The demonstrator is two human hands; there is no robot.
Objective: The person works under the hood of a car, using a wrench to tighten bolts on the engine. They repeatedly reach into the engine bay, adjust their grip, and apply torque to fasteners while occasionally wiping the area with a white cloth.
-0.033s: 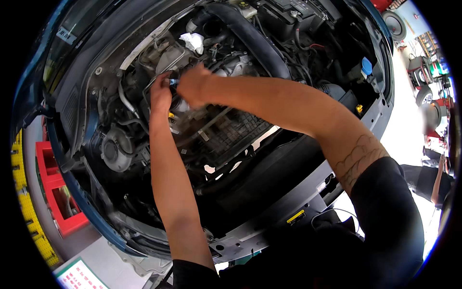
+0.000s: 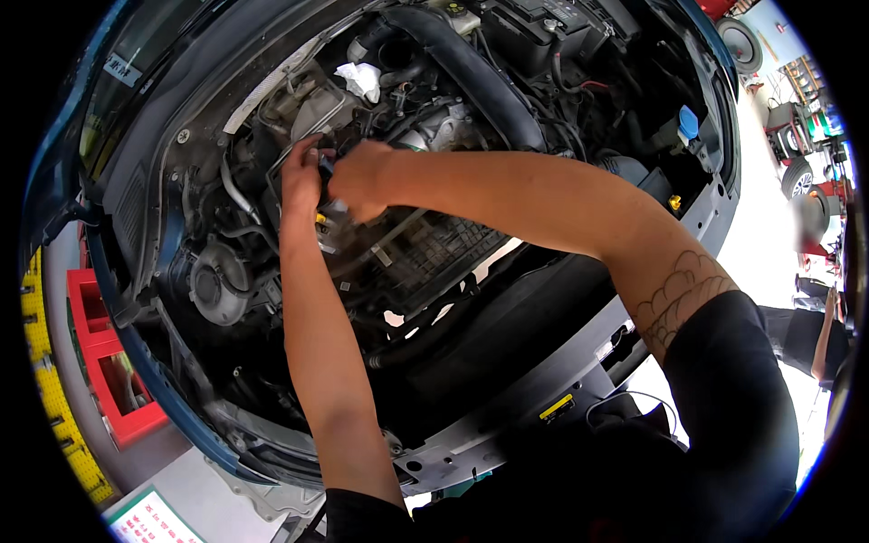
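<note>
Both of my hands are close together over the open engine bay. My left hand (image 2: 300, 184) has its fingers curled at a small dark, bluish piece (image 2: 326, 166) between the hands; its kind is hard to make out. Right beside it, my right hand (image 2: 360, 181) is closed in a fist and slightly blurred, and what it grips is hidden. Beneath the hands lies the engine (image 2: 439, 249), with a ribbed dark cover part. A crumpled white wad (image 2: 360, 81) rests beyond my hands, next to a thick black air hose (image 2: 471, 77).
A battery (image 2: 543, 32) sits at the far right, with a blue-capped filler (image 2: 689, 124) nearer the fender. On the left are a round strut mount (image 2: 220, 281) and a red bin rack (image 2: 118, 362). The front crossmember (image 2: 516, 407) runs before me. Another person (image 2: 806, 339) stands at right.
My right fist has come slightly nearer to me, uncovering a little more of the engine beyond it. The left hand stays almost where it was.
</note>
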